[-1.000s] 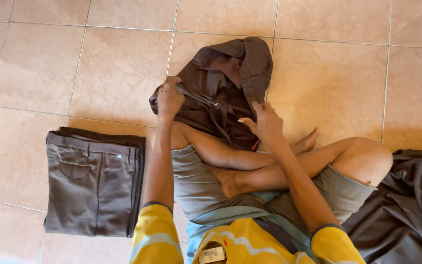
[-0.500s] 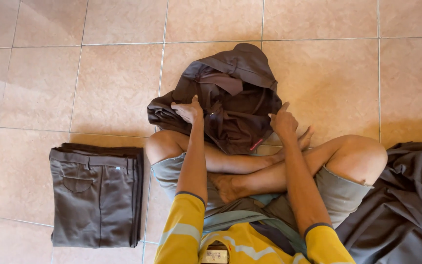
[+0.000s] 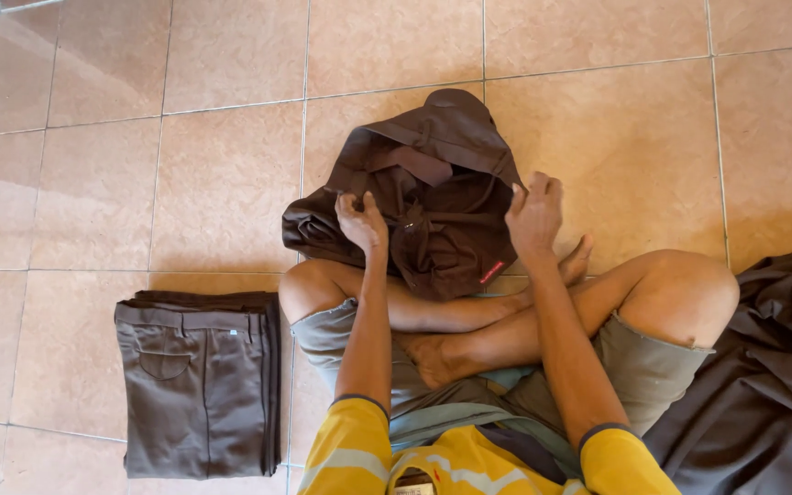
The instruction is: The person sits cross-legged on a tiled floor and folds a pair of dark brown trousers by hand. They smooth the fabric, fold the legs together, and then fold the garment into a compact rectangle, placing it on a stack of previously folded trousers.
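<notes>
- Brown trousers (image 3: 433, 197): bunched on the floor tiles (image 3: 231, 183), just beyond the crossed legs.
- Left hand (image 3: 362, 220): gripping the trousers' left side.
- Right hand (image 3: 533, 213): gripping their right edge.
- Folded trousers (image 3: 199, 385): left of the bunched pair.

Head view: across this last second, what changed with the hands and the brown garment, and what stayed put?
The left hand shifted from the garment's left edge in towards its middle, keeping hold of the cloth. The right hand stayed gripping the right edge. The bunched brown garment was regathered, its upper part now standing up like a hood. The folded brown trousers on the tile floor and the dark cloth heap did not move.
</notes>
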